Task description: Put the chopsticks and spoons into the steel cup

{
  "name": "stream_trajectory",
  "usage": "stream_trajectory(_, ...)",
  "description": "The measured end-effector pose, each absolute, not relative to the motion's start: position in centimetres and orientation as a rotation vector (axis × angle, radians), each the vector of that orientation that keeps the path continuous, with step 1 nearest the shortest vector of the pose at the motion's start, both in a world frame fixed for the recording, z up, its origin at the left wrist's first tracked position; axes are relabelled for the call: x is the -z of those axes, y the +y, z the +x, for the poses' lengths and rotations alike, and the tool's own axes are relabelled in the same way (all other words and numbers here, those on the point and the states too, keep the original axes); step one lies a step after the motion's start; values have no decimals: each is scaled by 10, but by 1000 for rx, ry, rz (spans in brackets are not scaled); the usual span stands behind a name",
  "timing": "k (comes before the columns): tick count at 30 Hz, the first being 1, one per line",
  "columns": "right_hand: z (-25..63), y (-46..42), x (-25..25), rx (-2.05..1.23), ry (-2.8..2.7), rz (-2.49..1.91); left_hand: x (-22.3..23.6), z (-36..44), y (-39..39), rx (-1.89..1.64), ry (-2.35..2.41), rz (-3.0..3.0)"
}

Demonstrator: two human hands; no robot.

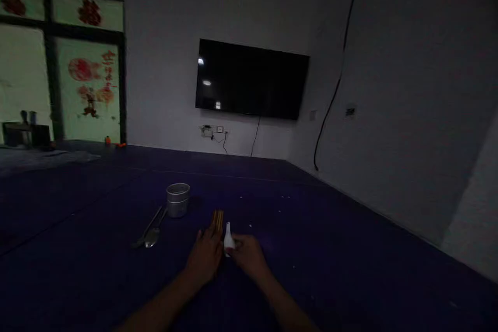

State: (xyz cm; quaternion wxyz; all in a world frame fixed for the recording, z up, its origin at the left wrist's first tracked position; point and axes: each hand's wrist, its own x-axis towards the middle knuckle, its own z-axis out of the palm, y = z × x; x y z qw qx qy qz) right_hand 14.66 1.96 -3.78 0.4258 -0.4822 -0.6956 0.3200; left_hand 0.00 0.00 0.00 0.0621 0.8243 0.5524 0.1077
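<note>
My left hand (205, 253) is on a small bundle of chopsticks (218, 218) that points away from me on the dark blue surface. Its fingers press along their sides, and the lower ends are partly hidden. Just to the right, my right hand (249, 255) pinches a white Chinese-style soup spoon (228, 238), its narrow handle pointing away. Chopsticks and soup spoon lie almost side by side. Further left stands a silver metal cup (178, 201). Beside it rest a metal spoon (152, 237) and a metal fork-like utensil (146, 231), whose dark end is hard to make out.
Small white bits (250, 225) dot the blue surface (334, 270). A black television (252, 80) hangs on the far wall, with a black cable (333, 96) down the right wall. Glass doors (88, 88) with red decorations are at left, near a dark box (37, 135). Light is dim.
</note>
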Motion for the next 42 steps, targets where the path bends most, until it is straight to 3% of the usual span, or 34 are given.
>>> stream_trajectory(14,153,20,35,-249,-1993,-1498,15,6,12,-459,1675,2414)
stream_trajectory(42,151,9,32,-174,-2100,-1486,20,1,18,-662,1634,2323)
